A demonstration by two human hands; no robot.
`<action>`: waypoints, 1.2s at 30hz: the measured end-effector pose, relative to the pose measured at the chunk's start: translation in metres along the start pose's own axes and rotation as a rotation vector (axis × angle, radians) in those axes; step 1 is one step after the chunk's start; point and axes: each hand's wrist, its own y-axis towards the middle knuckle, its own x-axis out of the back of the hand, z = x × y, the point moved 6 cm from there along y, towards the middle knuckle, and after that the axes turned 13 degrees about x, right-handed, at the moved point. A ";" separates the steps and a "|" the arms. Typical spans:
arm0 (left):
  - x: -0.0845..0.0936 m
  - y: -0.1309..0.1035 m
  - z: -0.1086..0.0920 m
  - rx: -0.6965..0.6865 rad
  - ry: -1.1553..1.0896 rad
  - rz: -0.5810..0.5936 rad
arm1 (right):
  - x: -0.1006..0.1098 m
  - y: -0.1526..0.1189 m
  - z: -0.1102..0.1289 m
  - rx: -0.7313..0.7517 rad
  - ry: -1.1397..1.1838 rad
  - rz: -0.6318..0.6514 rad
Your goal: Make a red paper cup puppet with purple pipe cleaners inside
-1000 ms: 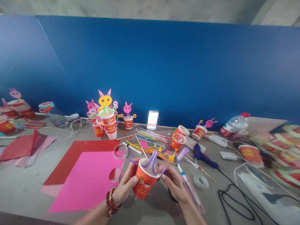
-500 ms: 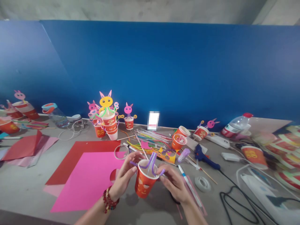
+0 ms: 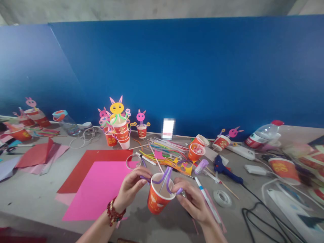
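Observation:
A red paper cup [image 3: 157,201] with a white rim is in front of me, slightly tilted. Purple pipe cleaners [image 3: 167,179] rise from inside it and bend out over both sides of the rim. My left hand [image 3: 133,185], with a red bead bracelet at the wrist, pinches the purple end on the left side. On the right, my right hand [image 3: 191,199] has its fingers closed round the other purple end beside the rim.
Pink paper [image 3: 96,192] lies over red paper [image 3: 73,172] at the left. Behind the cup are loose pipe cleaners [image 3: 164,146]. Decorated cups [image 3: 120,130] stand at the back. A blue glue gun [image 3: 227,172], a tape roll [image 3: 222,198] and black cable are at the right.
The view has shifted, so most of the table appears further right. My left hand has drawn slightly away from the cup, with the left purple end in its fingers.

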 end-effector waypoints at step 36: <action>-0.023 -0.011 0.021 0.075 0.223 -0.195 | -0.008 -0.006 -0.010 0.118 -0.272 -0.008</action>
